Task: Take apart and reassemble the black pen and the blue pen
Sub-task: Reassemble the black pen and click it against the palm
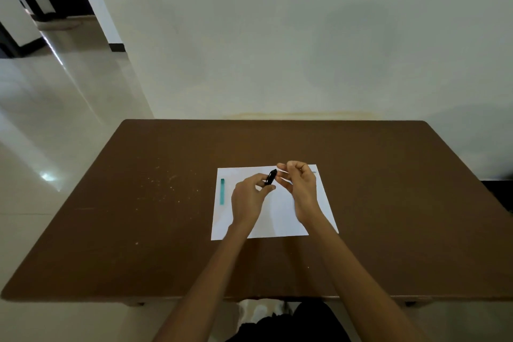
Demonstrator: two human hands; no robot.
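My left hand (248, 197) grips a short black pen part (271, 177) above the white sheet of paper (277, 219), its upper end pointing up and to the right. My right hand (298, 183) hovers just right of that part with fingers curled; a thin pale piece seems pinched between its fingertips, too small to identify. The blue pen (222, 191) lies upright along the sheet's left edge, apart from both hands. A small bluish-grey bit (314, 172) shows near the sheet's far right corner, mostly hidden behind my right hand.
The paper lies in the middle of a brown table (166, 216) with pale specks on its left half. A pale wall stands directly behind the table's far edge. Tiled floor runs along the left side.
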